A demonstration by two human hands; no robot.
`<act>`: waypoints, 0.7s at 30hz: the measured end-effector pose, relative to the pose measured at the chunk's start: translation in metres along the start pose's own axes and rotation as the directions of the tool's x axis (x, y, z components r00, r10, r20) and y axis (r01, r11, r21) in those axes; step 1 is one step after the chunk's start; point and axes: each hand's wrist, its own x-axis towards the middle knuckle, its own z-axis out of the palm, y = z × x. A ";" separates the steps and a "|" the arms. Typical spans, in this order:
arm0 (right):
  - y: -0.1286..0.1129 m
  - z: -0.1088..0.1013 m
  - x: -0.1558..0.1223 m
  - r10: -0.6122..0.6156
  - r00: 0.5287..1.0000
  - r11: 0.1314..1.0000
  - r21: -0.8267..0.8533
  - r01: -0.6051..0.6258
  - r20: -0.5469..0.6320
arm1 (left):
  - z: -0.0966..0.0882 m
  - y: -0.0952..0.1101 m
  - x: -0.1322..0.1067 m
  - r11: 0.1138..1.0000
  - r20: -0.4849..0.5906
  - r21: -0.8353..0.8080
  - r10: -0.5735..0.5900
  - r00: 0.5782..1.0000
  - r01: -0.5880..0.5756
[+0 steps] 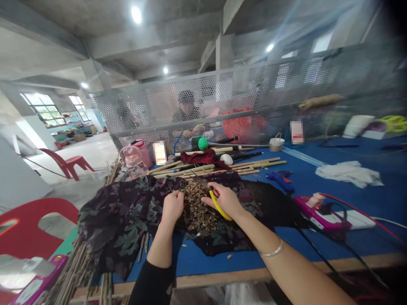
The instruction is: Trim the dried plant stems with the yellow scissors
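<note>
A heap of dry brown plant bits [200,212] lies on a dark floral cloth [127,220] in front of me. My left hand [173,207] is closed at the heap's left edge; what its fingers pinch, if anything, is hidden. My right hand [225,201] is wrapped round scissors [219,206] with yellow handles. Their dark blades point up and left over the far side of the heap. Fingers of the right hand reach over the heap's right edge.
Wooden sticks [267,164], a dark red cloth [200,156] and a green ball [203,144] lie behind the heap. At right are a blue glue gun [281,181], a power strip [333,216] with cables and white cloth [349,173]. Beyond a perforated metal screen [152,110] sits a person.
</note>
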 end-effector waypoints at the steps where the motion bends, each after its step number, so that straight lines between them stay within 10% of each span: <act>1: 0.001 -0.001 0.001 0.011 1.000 1.000 -0.002 -0.011 0.000 | 0.001 0.002 0.000 0.991 0.013 -0.135 -0.025 1.000 0.026; 8: -0.007 0.000 -0.003 -0.119 0.990 0.992 0.049 0.115 0.075 | 0.012 0.018 -0.008 0.633 0.185 -0.762 0.010 0.983 0.136; 21: -0.017 0.005 -0.007 -0.167 0.982 0.980 0.124 0.156 0.084 | 0.019 0.018 -0.014 0.806 0.123 -0.587 0.181 0.976 -0.076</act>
